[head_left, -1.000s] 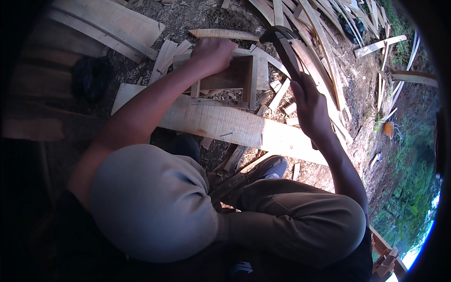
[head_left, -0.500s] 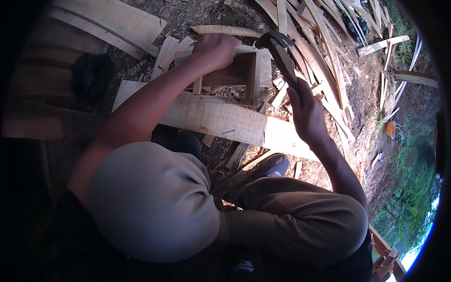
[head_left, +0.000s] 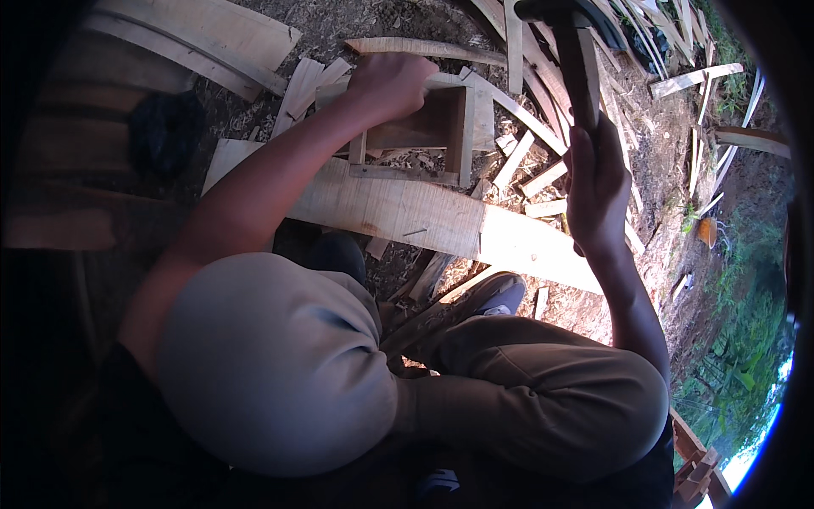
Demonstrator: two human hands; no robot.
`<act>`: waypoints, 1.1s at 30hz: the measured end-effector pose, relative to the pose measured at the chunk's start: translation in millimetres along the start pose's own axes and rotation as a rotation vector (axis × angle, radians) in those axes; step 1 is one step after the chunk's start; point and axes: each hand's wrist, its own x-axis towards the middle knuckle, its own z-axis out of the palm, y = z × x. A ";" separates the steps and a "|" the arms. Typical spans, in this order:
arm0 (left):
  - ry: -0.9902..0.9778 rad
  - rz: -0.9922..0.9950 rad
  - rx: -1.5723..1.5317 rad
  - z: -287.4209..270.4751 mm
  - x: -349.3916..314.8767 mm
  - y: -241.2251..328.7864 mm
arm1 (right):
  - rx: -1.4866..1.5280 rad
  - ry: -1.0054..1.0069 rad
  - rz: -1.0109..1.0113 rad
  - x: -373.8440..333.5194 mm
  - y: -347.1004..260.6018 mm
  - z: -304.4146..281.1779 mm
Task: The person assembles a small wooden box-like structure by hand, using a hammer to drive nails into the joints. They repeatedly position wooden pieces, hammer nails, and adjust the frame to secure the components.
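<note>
My right hand (head_left: 599, 188) grips a hammer (head_left: 580, 72) by its handle, with the dark head raised up and away to the right of a small rectangular wooden frame (head_left: 465, 140). My left hand (head_left: 392, 87) is closed at the frame's far left side. Its fingers curl down there, and whatever they pinch is hidden. The frame rests over a long pale board (head_left: 365, 204) that lies across in front of my feet. On this board lies a loose nail (head_left: 415, 232).
Wood shavings and offcuts (head_left: 543, 180) litter the ground right of the frame. Long thin strips (head_left: 543, 76) pile up at the far right. Wide planks (head_left: 203, 38) lie at the far left, near a black plastic bag (head_left: 165, 131). My shoe (head_left: 500, 295) is just before the board.
My right hand has lifted the hammer up and to the right, away from the frame. My left hand stays at the frame's far side, nearly still.
</note>
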 end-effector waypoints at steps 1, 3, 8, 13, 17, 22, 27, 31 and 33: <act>0.001 -0.002 0.000 -0.4 -0.3 0.0 | 0.074 0.075 0.000 -1.2 -2.6 0.7; 0.019 0.009 0.000 0.1 0.5 0.2 | 0.026 0.056 -0.028 -10.6 11.4 17.4; -0.005 0.021 -0.010 -0.6 4.2 6.0 | -0.037 -0.184 0.009 -22.9 26.1 26.9; -0.096 -0.049 0.027 -12.7 1.0 9.1 | 0.040 -0.113 0.118 -3.5 14.3 8.1; -0.010 -0.015 -0.015 0.5 1.8 2.1 | -0.011 -0.142 0.174 11.3 20.4 1.1; 0.022 -0.010 -0.020 4.0 3.1 1.7 | -0.128 -0.224 0.046 5.4 19.3 11.7; 0.035 -0.015 -0.003 2.5 -0.2 2.0 | -0.156 -0.178 0.057 7.4 1.6 3.9; -0.054 -0.032 -0.001 -3.0 2.0 3.5 | -0.052 -0.043 -0.024 6.2 -1.5 4.7; -0.041 -0.016 -0.017 0.4 4.1 3.0 | -0.210 -0.234 -0.072 6.2 10.0 10.3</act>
